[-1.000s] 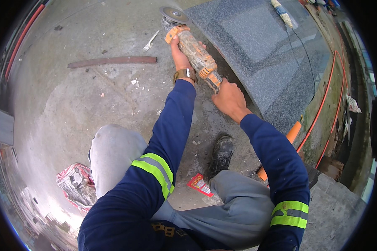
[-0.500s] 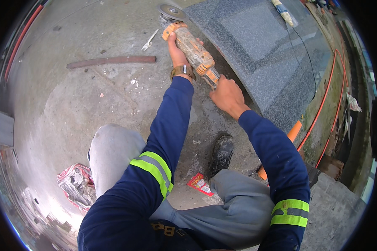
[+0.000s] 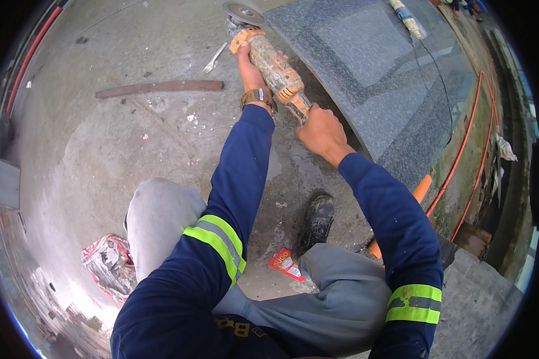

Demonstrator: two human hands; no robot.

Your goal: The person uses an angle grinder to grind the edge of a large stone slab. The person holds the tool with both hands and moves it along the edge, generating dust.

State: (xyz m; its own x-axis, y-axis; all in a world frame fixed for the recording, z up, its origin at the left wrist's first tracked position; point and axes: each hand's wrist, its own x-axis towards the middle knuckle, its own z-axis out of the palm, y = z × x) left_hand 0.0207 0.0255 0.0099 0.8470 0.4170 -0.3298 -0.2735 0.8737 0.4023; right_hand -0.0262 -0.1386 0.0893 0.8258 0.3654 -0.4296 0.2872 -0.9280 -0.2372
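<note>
Orange angle grinder (image 3: 275, 67), long-bodied, caked in grey-brown grime; held above the grey concrete floor (image 3: 156, 131), left of the dark speckled flat stone slab (image 3: 395, 78). Left hand (image 3: 251, 70): wrapped around the front of the body, thumb on the near side, fingertips showing beyond. Right hand (image 3: 324, 133): closed around the narrow rear handle (image 3: 298, 107), fingers mostly hidden. Thin round grey disc (image 3: 244, 13): at the head, near the slab's corner; contact cannot be told. White plastic fork (image 3: 214, 58): on the floor, left of the grinder.
</note>
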